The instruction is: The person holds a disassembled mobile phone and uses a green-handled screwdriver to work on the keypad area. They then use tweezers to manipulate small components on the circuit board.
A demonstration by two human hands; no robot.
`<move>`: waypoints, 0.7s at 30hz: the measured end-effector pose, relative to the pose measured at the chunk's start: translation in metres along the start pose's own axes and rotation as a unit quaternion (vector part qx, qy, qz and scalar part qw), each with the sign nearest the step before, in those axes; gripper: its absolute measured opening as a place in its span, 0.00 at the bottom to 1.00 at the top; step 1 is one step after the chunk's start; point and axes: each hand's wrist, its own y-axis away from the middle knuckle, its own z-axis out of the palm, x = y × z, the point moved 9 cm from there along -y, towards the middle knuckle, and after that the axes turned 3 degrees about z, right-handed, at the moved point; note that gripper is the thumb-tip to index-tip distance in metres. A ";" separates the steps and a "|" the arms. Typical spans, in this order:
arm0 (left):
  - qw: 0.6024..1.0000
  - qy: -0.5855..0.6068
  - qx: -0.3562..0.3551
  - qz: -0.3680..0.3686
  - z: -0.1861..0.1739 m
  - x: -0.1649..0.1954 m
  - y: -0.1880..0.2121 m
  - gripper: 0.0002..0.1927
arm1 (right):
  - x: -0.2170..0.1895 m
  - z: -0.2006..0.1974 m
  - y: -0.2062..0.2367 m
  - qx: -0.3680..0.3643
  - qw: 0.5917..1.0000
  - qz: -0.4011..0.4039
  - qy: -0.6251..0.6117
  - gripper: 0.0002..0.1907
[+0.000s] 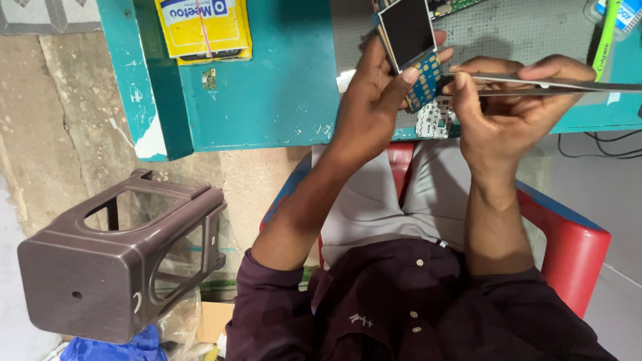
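— Hands first: what did the head camera show them doing?

— Left hand (374,100) was clamped on a small display module (409,33), a flat rectangle with a glossy black screen and a thin pale frame, tilted up above the near edge of the tabletop. A blue circuit strip (425,80) dotted with gold pads hung from its lower end, pinched between thumb and fingers.

— And the other?

— Right hand (501,107) was closed around long metal tweezers (555,85), smooth and grey, lying nearly level with the handles running off toward the right edge. Their tips met the blue strip just beside the left fingertips.

— Anything under them?

— A white, perforated keypad piece (435,120) lay at the near edge of the tabletop, partly hidden behind both hands. The tabletop (281,80) itself was teal-painted, chipped and scuffed, with a grey dotted mat (495,30) under the work.

— Further off?

— A yellow box bound with a rubber band (204,27) lay toward the far left corner, and a green toothbrush (605,40) near the right edge. Below, a brown moulded plastic stool (120,261) lay tipped on its side against a cracked concrete wall. The person sat in a red plastic chair (575,247), wearing a dark maroon buttoned shirt (401,301) and pale trousers.
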 end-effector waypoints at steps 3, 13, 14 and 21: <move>1.000 -0.006 0.006 -0.013 -0.002 0.000 0.002 0.24 | 0.000 0.000 0.001 -0.005 1.000 -0.007 0.012 0.29; 1.000 0.011 -0.021 0.012 -0.001 0.003 0.002 0.25 | -0.008 0.006 0.001 -0.014 1.000 -0.015 0.019 0.29; 1.000 0.021 -0.016 0.002 -0.002 0.001 0.002 0.25 | -0.009 0.006 0.001 -0.012 1.000 -0.017 0.022 0.29; 1.000 0.018 -0.011 -0.015 -0.002 0.003 0.001 0.24 | -0.013 0.007 -0.001 -0.024 0.997 -0.041 0.056 0.29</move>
